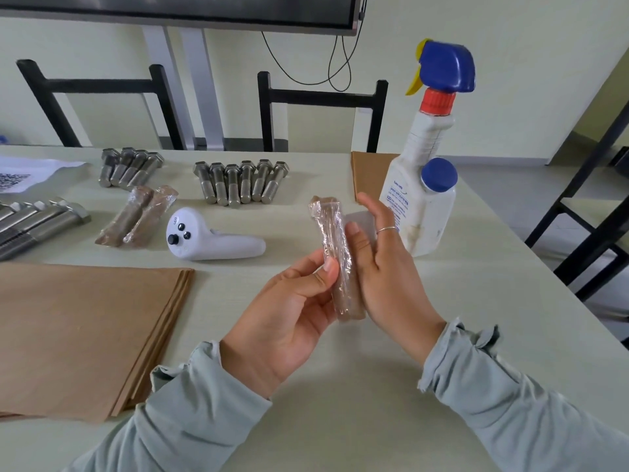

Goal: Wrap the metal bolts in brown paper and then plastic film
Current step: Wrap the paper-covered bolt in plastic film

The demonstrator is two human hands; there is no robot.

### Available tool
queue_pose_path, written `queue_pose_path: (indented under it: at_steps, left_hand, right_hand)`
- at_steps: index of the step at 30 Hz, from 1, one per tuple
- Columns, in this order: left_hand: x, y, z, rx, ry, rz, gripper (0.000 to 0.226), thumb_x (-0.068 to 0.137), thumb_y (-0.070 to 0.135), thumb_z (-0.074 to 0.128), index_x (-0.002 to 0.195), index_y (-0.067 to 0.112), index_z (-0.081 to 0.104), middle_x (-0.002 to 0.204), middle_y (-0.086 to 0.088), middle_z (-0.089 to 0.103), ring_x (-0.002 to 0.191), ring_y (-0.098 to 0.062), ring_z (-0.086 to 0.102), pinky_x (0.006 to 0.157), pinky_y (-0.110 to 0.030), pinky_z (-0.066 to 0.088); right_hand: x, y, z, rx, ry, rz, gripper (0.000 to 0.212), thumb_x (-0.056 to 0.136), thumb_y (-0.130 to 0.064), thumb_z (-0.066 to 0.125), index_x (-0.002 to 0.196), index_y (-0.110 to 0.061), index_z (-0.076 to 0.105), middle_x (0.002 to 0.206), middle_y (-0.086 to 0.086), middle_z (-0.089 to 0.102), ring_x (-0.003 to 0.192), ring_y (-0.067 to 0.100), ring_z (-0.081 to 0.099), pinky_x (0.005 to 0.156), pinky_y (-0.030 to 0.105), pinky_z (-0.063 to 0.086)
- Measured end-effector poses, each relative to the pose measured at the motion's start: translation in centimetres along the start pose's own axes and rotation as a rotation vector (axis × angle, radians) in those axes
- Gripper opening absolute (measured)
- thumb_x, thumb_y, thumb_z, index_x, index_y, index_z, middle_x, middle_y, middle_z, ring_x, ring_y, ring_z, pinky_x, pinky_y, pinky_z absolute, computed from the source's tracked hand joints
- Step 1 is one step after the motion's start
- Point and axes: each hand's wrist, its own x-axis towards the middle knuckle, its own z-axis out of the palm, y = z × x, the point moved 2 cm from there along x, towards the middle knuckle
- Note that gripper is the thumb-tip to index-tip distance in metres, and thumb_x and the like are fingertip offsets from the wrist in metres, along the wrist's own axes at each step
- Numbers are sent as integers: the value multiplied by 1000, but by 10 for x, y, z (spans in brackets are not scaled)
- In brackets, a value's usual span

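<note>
I hold one wrapped bolt (332, 257), brown paper under plastic film, above the tabletop (442, 301) near its right edge: my left hand (289, 315) pinches its side in a narrow grip, my right hand (384, 267) lies flat against it, fingers straight. Two wrapped bolts (136, 216) and bare bolts (240, 181) lie toward the far edge; brown paper sheets (85, 335) by the left edge.

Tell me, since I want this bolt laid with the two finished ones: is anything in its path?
Yes. The white controller lies on the table between the wrapped bolt, held in both hands, and the two wrapped bolts at left; lift over it.
</note>
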Motion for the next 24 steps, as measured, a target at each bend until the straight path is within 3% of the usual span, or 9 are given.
queue_pose_path:
  at_steps: [2,4,6,8,11,15,19,22,24]
  left_hand:
    - [1,-4,1,-18,6,-1,28,76,12,55,102,5,63,76,-3,67,65,-12,63,61,-22,54]
    - [1,-6,2,-23,3,7,28,78,15,53,103,6,63,80,-3,67,70,-11,62,67,-21,53]
    - [1,-8,6,20,-3,19,38,81,21,54,115,6,61,96,-6,68,85,-14,62,83,-26,49]
    - [-1,-11,7,65,25,36,48,75,24,62,121,10,59,108,-10,66,95,-18,62,91,-31,45]
    - [-1,-11,3,100,111,50,45,67,17,66,112,11,64,87,-7,69,72,-14,65,66,-25,52]
    - [-3,-4,3,98,141,28,39,67,13,66,104,3,62,64,-4,64,52,-14,60,52,-23,51]
    - [-3,-3,5,91,138,11,23,66,8,64,88,0,65,68,-8,67,54,-16,63,51,-22,51]
    - [-4,-2,4,77,118,9,16,67,5,63,81,2,70,69,-10,68,54,-15,63,50,-22,51]
    - [-4,0,3,76,93,7,14,67,7,63,76,5,73,72,-10,69,57,-16,64,51,-22,52]
  right_hand:
    - [0,1,0,-38,11,-3,48,96,-44,35,142,-33,28,118,-10,38,99,-21,29,78,-13,16]
    - [-1,1,-2,-62,35,-1,49,96,-42,37,143,-30,28,116,-7,38,105,-8,33,75,-14,15]
    - [-2,1,-3,-74,57,-2,49,96,-42,38,143,-31,27,115,-6,38,109,-1,34,75,-7,22]
    - [-4,-1,-2,-80,56,-1,50,96,-44,40,142,-36,24,113,-8,37,100,-4,37,74,4,24]
    - [-6,-6,-1,-92,28,-14,50,93,-49,41,139,-44,22,112,-10,36,89,-12,31,68,6,30]
    - [1,-8,-6,-60,2,-1,46,93,-50,40,137,-44,27,112,-2,43,87,-1,44,71,-8,28]
    - [3,-7,-10,-121,-22,-28,44,93,-52,34,137,-45,28,114,-1,43,85,-20,41,71,-10,27]
    - [0,-9,-11,-167,-43,-18,47,90,-57,25,136,-48,27,109,-2,40,76,-4,40,66,-1,34]
    - [0,-11,-12,-200,-18,-44,47,91,-56,24,137,-46,28,106,-3,38,75,-2,41,63,9,33]
